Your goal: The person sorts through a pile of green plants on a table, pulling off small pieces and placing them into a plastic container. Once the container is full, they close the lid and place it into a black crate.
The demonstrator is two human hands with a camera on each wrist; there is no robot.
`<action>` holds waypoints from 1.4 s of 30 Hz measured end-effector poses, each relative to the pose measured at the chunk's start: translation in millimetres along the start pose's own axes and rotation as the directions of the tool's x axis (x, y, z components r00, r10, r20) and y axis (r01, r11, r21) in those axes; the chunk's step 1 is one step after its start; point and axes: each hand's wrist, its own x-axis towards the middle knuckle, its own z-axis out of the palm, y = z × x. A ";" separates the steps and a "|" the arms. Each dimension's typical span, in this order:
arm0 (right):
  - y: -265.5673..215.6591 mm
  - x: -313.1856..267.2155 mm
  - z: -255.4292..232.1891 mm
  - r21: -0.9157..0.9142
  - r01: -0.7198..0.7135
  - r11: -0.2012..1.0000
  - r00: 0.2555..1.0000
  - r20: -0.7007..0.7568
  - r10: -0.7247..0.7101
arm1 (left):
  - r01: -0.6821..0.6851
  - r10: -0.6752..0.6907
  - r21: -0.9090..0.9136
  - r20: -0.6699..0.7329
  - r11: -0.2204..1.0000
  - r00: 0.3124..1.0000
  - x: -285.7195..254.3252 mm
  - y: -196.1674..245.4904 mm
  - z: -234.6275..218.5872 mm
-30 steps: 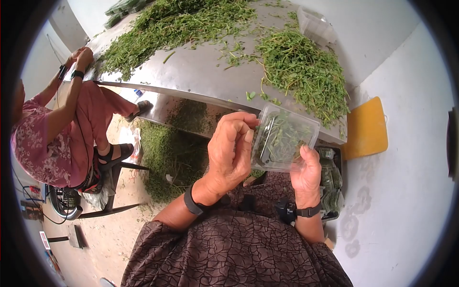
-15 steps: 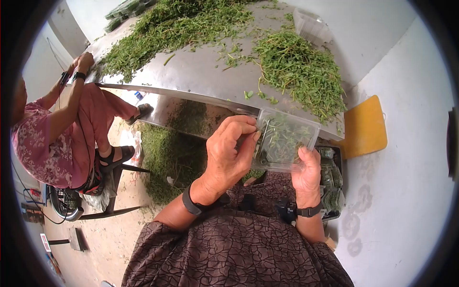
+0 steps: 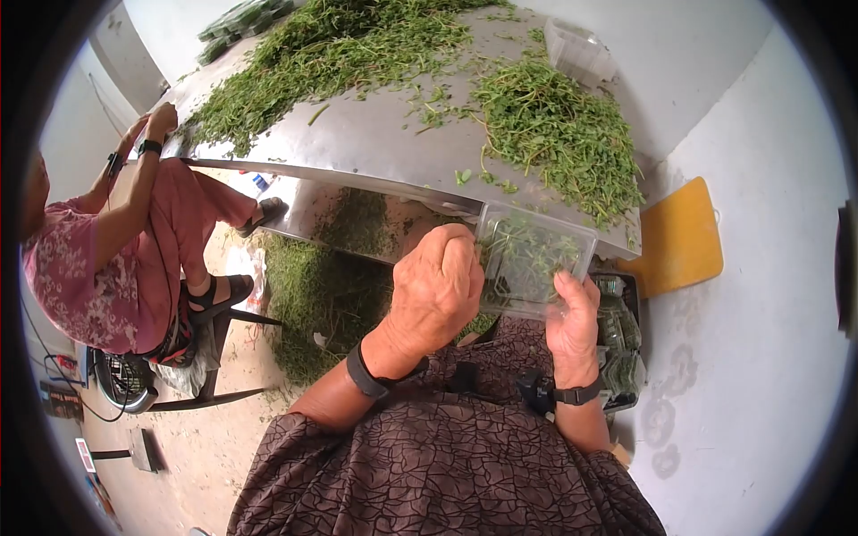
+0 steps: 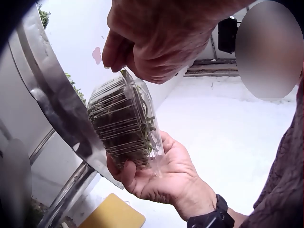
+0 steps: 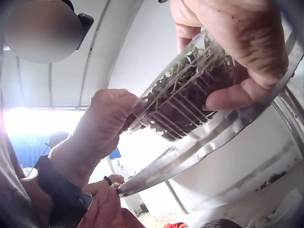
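A clear plastic clamshell box [image 3: 534, 255] packed with leafy green sprigs is held up in front of the body, its lid side facing the head camera. My right hand [image 3: 574, 326] grips it from the right, thumb on the lid and fingers beneath the ribbed base, as the left wrist view shows. At the opposite edge, my left hand [image 3: 436, 290] has curled fingers and pinches the box's rim, seen in the right wrist view. A bit of green shows at the rim beside the left fingertips [image 4: 108, 64].
Piles of greens [image 3: 559, 134] lie on the metal table [image 3: 375, 134], with a stack of clear containers [image 3: 576, 52] at its back. Filled boxes sit in a dark crate [image 3: 621, 339] to the right. A yellow board [image 3: 684, 237] leans on the wall. Another person [image 3: 98, 259] sits at left.
My left hand has turned over at the box's left edge, so its knuckles now face up and its fingertips are hidden from the head view. The right hand keeps its hold.
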 end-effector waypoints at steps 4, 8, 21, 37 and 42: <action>-0.3 -0.1 -0.1 -0.005 0.008 1.000 1.000 -0.028 -0.008 | 0.023 -0.023 -0.041 -0.012 0.999 1.000 -3.6 -2.4 3.4; -1.9 1.8 -5.4 0.129 -0.036 0.991 0.997 -0.061 0.044 | 0.127 -0.136 -0.227 -0.024 0.966 0.990 -8.6 -7.2 -1.5; 6.5 3.7 -14.1 0.013 0.037 0.999 0.999 0.014 -0.037 | 0.419 -0.354 -0.377 0.231 0.826 0.906 4.7 -0.3 -10.7; 1.9 -1.9 -4.9 -0.088 0.038 0.995 0.999 0.009 -0.037 | 0.063 -0.081 0.107 0.172 0.992 0.982 -8.2 -7.6 2.8; 5.4 1.0 -9.1 -0.059 0.025 0.998 0.998 -0.048 -0.028 | 0.111 -0.089 -0.103 0.197 0.988 0.976 -11.3 -8.0 3.1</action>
